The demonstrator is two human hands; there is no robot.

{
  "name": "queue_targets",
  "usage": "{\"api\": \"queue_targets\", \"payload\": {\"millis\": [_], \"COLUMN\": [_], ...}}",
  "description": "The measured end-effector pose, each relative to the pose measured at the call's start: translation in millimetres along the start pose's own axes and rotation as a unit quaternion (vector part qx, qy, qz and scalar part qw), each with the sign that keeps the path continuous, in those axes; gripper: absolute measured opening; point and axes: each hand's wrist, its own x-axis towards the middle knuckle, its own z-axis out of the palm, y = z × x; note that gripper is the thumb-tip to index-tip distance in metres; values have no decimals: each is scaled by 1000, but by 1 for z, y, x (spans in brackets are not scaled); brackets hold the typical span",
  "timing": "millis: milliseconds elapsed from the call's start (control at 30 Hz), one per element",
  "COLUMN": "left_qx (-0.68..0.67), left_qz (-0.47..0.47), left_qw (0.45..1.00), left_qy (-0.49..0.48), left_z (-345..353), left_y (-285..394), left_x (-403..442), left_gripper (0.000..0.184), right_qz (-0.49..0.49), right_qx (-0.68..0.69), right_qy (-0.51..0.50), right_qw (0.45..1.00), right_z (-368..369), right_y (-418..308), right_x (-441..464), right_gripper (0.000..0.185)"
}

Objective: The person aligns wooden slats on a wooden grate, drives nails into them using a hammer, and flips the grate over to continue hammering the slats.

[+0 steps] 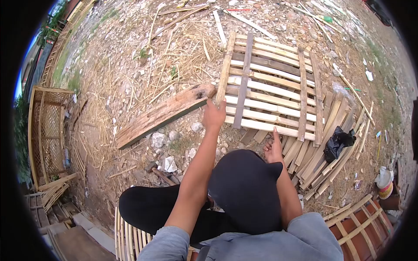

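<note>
A slatted wooden panel (pixel 272 89), with pale crosswise slats and darker uprights, lies ahead of me. My left hand (pixel 214 115) grips the lower end of its left upright, beside a thick rough timber beam (pixel 163 115). At the panel's near edge is my right hand (pixel 274 150), its index finger stretched out to the lowest slat and the other fingers curled. Whether those curled fingers hold something small cannot be made out. The hammer-like tool (pixel 163 176) rests on the ground among stones, left of my left forearm.
A stack of loose wooden slats (pixel 305 167) lies right of my right hand, with a black plastic bag (pixel 338 143) on it. A lattice frame (pixel 48 135) stands far left. Buckets (pixel 385 182) and another slatted frame (pixel 359 226) are at the lower right.
</note>
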Motion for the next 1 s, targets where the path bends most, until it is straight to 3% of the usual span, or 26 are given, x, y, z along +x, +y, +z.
{"api": "queue_targets", "payload": {"millis": [100,333,567,767,867,1000], "left_qx": [8,-13,-17,-24,-39,-31], "left_qz": [-32,-39,-34,-18,-52,-31], "left_qw": [998,999,998,997,997,997], "left_qy": [-45,12,52,66,35,71], "left_z": [23,23,28,19,22,39], "left_y": [0,-1,-8,2,13,23], "left_x": [8,26,28,35,47,59], "left_gripper": [71,74,71,69,70,68], "right_qz": [-15,-61,-120,-152,-174,-157], "right_qx": [-4,26,-66,-103,-92,-124], "right_qy": [-3,-30,-11,8,-2,-7], "right_qw": [1000,997,990,983,980,980], "right_z": [-12,14,10,35,44,48], "right_y": [-6,-4,2,-8,-17,-39], "right_x": [13,36,34,22,36,54], "right_gripper": [34,21,32,21,21,28]}}
